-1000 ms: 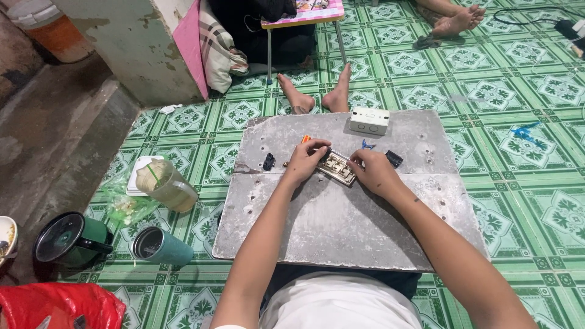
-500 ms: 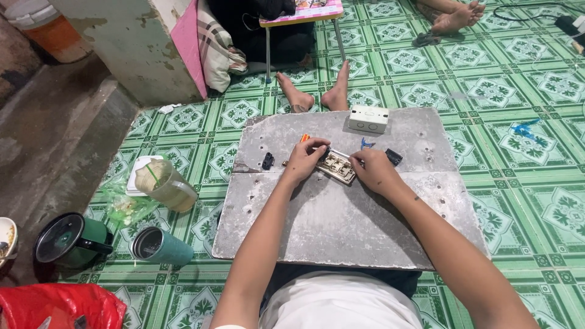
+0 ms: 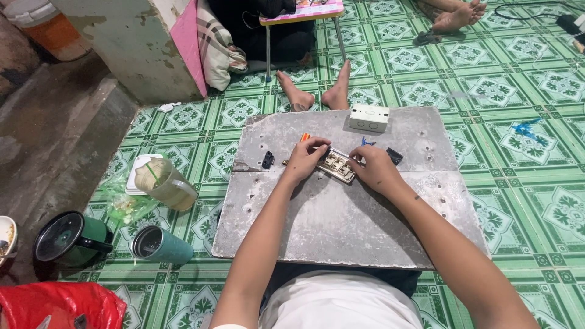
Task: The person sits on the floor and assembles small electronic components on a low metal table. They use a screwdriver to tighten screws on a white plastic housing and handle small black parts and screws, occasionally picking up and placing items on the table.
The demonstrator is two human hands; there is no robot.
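Switch parts, a small pale metal-and-plastic block with several square openings, lie near the middle of a grey slab resting on the green tiled floor. The left hand curls over the block's left end, fingers bent and pressed together on something orange and dark that is mostly covered. The right hand holds the right end, fingers closed against the block's edge; whether they pinch it or only steady it is hard to tell. A white box sits at the slab's far edge, with small black pieces and a blue scrap close by, too small to make out. Another person's bare feet rest just beyond the slab.
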